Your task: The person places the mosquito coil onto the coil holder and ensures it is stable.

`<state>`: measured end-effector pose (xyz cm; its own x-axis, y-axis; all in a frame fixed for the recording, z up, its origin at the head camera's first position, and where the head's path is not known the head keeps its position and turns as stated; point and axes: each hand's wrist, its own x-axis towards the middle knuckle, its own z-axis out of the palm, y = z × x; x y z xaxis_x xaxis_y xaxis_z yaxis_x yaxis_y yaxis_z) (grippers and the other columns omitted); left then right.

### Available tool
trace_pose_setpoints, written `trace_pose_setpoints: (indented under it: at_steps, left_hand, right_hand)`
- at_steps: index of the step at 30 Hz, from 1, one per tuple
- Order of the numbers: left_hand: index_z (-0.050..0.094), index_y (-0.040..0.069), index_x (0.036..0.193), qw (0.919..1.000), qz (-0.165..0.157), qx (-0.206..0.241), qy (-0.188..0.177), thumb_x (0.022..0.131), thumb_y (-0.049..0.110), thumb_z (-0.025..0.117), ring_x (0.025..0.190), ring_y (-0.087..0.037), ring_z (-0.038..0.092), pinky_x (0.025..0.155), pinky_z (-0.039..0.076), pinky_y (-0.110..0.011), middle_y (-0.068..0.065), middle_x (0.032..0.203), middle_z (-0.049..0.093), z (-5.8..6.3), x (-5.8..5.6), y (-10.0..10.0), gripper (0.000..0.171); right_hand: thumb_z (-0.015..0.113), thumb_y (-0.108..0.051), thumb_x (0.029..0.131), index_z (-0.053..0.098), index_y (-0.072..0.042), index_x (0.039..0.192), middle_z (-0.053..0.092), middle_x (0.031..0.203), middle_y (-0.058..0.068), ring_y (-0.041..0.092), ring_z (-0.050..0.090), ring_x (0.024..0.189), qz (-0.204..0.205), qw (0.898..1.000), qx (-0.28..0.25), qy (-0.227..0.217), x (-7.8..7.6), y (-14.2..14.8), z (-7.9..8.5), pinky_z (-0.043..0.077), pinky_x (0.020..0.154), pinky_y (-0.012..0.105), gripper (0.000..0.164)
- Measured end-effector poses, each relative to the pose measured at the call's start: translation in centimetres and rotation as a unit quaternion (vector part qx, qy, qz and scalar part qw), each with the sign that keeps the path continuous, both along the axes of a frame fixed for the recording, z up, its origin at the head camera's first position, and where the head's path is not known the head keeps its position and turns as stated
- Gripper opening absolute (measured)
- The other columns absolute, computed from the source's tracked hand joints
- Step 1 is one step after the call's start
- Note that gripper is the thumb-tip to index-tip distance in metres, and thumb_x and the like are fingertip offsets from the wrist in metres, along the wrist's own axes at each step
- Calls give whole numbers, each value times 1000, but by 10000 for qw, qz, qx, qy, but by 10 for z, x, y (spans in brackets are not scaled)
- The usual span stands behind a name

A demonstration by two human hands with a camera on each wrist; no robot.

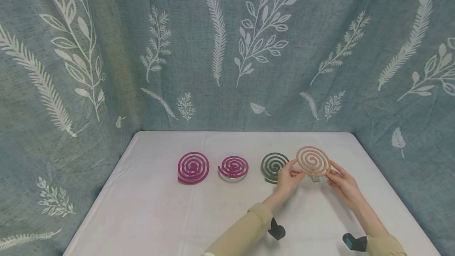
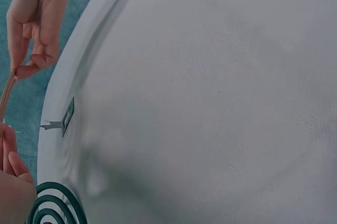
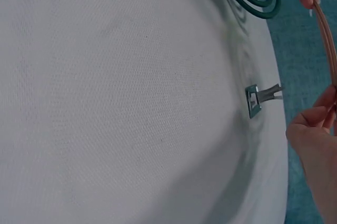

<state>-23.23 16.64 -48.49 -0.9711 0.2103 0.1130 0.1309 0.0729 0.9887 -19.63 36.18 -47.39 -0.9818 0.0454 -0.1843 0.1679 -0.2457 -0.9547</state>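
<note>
A tan mosquito coil (image 1: 313, 159) is held up over the right part of the table, tilted with its flat spiral showing in the head view. My left hand (image 1: 288, 179) pinches its left edge between thumb and fingers. At the opposite edge, my right hand (image 1: 343, 185) pinches the rim. Below the coil, a small metal stand (image 3: 269, 93) is upright on the white cloth, apart from the coil. Both wrist views show the coil (image 3: 325, 37) nearly edge-on. A dark green mosquito coil (image 1: 271, 159) sits just left, partly hidden by my left hand.
Farther left on the white table (image 1: 149, 208) are a magenta mosquito coil (image 1: 193, 167) and a second magenta coil (image 1: 233, 166) raised above the cloth. A blue-green leaf-patterned curtain (image 1: 199, 50) hangs behind and along the sides.
</note>
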Motion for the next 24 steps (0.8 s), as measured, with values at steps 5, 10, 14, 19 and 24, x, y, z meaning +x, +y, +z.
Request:
trace_pose_setpoints:
  at_steps: [5, 10, 14, 19, 24]
  left_hand:
    - [45, -3, 136, 9988, -387, 77, -297, 82, -2, 66, 76, -12, 66, 65, 49, -11, -18, 92, 69, 2, -1, 0, 58]
    - [38, -4, 141, 9966, -730, 70, -383, 84, -2, 64, 79, -12, 66, 67, 50, -12, -18, 98, 67, 3, -1, -2, 62]
    - [37, -3, 142, 9957, -828, 73, -420, 85, -1, 63, 80, -10, 64, 66, 48, -11, -21, 102, 65, 2, -1, -2, 63]
    - [39, -5, 140, 9961, -784, 44, -399, 85, 1, 63, 80, -12, 64, 65, 45, -10, -23, 105, 64, 0, -1, 0, 60]
    - [41, -3, 140, 9957, -721, 36, -573, 86, 2, 63, 84, -14, 64, 64, 45, -11, -23, 108, 64, -1, -1, 2, 59]
  right_hand:
    - [52, -7, 96, 34, -22, 140, 61, 92, -15, -4, 57, 80, -108, 9999, -84, 1, -1, 2, -3, 49, 73, 12, 50]
    - [52, -6, 96, 44, -28, 127, 61, 91, -15, -3, 57, 80, -155, 9997, -213, -11, -1, 4, -8, 49, 73, 12, 39]
    - [50, -4, 96, 46, -29, 119, 62, 91, -13, -1, 56, 78, -135, 9992, -377, 53, -1, 4, -11, 49, 71, 13, 35]
    - [48, -3, 97, 44, -28, 125, 62, 90, -12, -1, 55, 77, -148, 9988, -466, 43, -4, 5, -14, 48, 70, 14, 38]
    - [48, -7, 98, 6, -11, 153, 61, 89, -15, -3, 53, 78, -183, 9992, -262, -243, -9, 6, -12, 47, 71, 12, 69]
